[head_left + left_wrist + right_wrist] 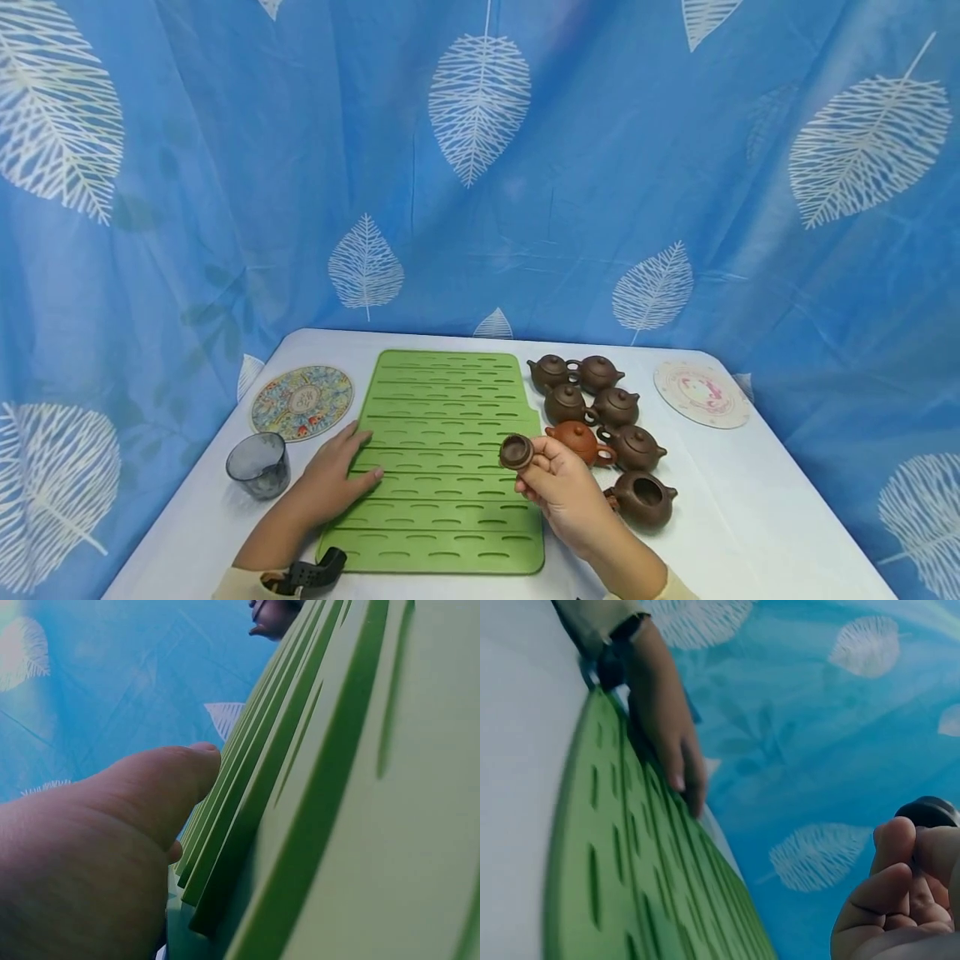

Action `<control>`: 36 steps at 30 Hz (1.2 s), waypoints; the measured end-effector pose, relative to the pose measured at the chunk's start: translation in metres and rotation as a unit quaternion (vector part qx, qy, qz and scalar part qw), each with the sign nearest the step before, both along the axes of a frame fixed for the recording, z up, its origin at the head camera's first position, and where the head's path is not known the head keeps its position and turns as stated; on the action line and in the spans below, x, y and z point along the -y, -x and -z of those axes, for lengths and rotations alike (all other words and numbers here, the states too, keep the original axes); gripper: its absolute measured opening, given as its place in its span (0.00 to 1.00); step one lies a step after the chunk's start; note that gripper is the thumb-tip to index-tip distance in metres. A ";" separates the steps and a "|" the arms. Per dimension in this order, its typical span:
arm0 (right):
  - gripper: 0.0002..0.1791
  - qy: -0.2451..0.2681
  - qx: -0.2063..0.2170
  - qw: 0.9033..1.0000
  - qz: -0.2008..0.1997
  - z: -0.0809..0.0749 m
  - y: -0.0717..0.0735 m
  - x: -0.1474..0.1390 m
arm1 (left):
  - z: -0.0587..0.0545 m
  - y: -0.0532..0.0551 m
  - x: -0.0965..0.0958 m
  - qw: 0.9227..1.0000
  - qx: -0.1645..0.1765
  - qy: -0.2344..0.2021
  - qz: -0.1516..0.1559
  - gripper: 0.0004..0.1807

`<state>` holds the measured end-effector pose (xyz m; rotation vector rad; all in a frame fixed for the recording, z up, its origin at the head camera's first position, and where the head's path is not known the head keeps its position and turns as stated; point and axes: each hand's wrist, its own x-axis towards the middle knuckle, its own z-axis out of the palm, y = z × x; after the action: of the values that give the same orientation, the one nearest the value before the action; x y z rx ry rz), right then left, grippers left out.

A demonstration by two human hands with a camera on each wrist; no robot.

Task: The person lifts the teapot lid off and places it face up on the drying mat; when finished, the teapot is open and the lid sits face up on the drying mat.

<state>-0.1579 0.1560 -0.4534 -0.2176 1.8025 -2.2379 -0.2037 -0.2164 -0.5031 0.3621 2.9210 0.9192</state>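
Between the fingertips of my right hand [562, 492] is a small dark brown teapot lid [516, 452], its hollow underside turned toward the head camera. In the right wrist view, the lid [930, 811] shows as a dark disc above the pinching fingers. A lidless brown teapot [643, 502], its round mouth exposed, stands just right of that hand. The green slatted mat [450, 492] lies flat under the held lid. My left hand [333, 479] rests on the mat's left edge, fingers extended; its thumb [180, 769] shows beside the ridges in the left wrist view.
Several lidded brown teapots [564, 404] and a reddish-orange one [576, 439] cluster right of the mat. A grey glass cup [258, 467] and a patterned round coaster [302, 403] are at the left. Another round coaster, pale pink [701, 393], lies at the far right.
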 end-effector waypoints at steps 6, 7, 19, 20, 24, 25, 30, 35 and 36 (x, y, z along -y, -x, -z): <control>0.12 0.006 0.029 0.999 -0.029 0.010 -0.006 0.018 | -0.001 0.001 0.001 1.000 0.003 0.008 0.000 0.44; 0.12 0.006 0.031 0.999 -0.033 0.012 -0.007 0.020 | -0.001 0.002 0.001 1.000 0.003 0.008 0.001 0.44; 0.13 -0.125 0.023 0.990 -0.062 0.037 -0.013 0.029 | 0.004 0.002 0.001 1.000 0.014 0.006 -0.003 0.44; 0.12 -0.152 0.019 0.986 -0.065 0.039 -0.013 0.029 | 0.004 0.002 0.001 1.000 0.016 0.006 -0.003 0.45; 0.08 -0.233 -0.004 0.970 -0.069 0.044 -0.014 0.030 | 0.004 0.002 0.001 1.000 0.015 0.009 -0.002 0.45; 0.07 -0.244 -0.008 0.967 -0.071 0.044 -0.015 0.031 | 0.004 0.002 0.001 1.000 0.013 0.011 -0.003 0.45; 0.02 -0.307 -0.040 0.948 -0.070 0.044 -0.017 0.033 | 0.004 0.001 0.002 1.000 0.010 0.019 -0.003 0.46; 0.03 -0.374 -0.079 0.922 -0.061 0.042 -0.020 0.031 | 0.004 0.001 0.002 1.000 0.011 0.018 0.001 0.46; 0.04 -0.380 -0.084 0.919 -0.061 0.042 -0.020 0.030 | 0.004 0.002 0.002 1.000 0.010 0.018 0.001 0.46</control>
<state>-0.1380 0.1255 -0.4950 -0.3520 2.5079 -1.3201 -0.2054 -0.2180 -0.5068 0.3523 2.9131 0.8643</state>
